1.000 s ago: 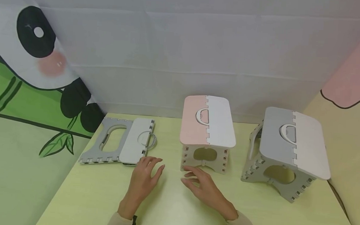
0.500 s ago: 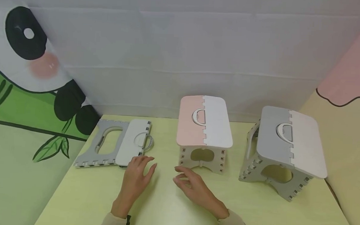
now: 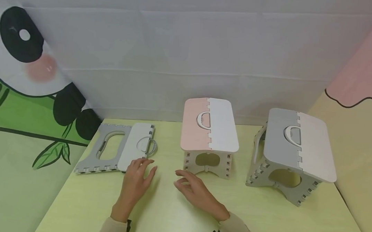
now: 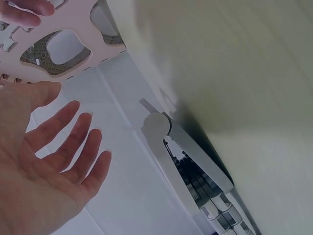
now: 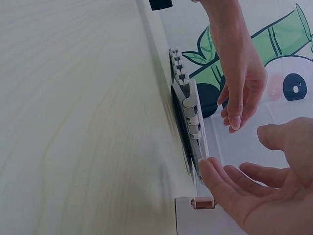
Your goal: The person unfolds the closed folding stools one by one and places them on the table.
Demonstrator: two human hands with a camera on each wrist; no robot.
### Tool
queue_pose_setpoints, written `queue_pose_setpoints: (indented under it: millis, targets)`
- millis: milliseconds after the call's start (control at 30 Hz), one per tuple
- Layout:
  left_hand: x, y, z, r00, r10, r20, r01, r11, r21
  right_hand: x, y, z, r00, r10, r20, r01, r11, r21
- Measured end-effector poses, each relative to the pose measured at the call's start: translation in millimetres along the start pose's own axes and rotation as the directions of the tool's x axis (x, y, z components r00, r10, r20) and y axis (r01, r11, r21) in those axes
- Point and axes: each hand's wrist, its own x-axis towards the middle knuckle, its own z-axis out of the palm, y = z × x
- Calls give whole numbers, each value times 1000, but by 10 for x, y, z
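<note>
Facing the pale table point(image 3: 166, 212), you are seeing the grey-and-pale stool point(image 3: 291, 155) standing at right and the pink-and-white stool point(image 3: 216, 131) standing mid-table, its seat's long axis running near to far. The folded stool point(image 3: 126, 148) is lying flat at left, its long axis running left to right, its white half pointing right. Compared with a second ago, your hands are sitting farther left against the stools. Your left hand point(image 3: 133, 181) is keeping its fingers slightly spread; your right hand point(image 3: 195, 192) is curving loosely, thumb apart. The right wrist view is showing a gap between left hand and folded stool, which the head view is hiding.
</note>
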Motion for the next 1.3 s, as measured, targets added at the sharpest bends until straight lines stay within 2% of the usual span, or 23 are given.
queue_pose_setpoints:
  millis: [633, 833, 1000, 1300]
  targets:
    - [5, -240, -37, 999, -36, -1, 36, 998, 57, 195, 65, 145, 999, -9, -36, 9, 1000, -5]
    - [0, -294, -51, 999, -41, 11, 40, 997, 67, 240, 61, 187, 999, 23, -27, -22, 999, 25]
    - [-6, -346, -60, 999, -39, 3, 39, 998, 59, 275, 14, 240, 999, 39, -1, -39, 998, 46]
    - [-9, -420, -75, 997, -77, 13, 77, 997, 21, 376, 11, 300, 999, 20, -42, -19, 1000, 23]
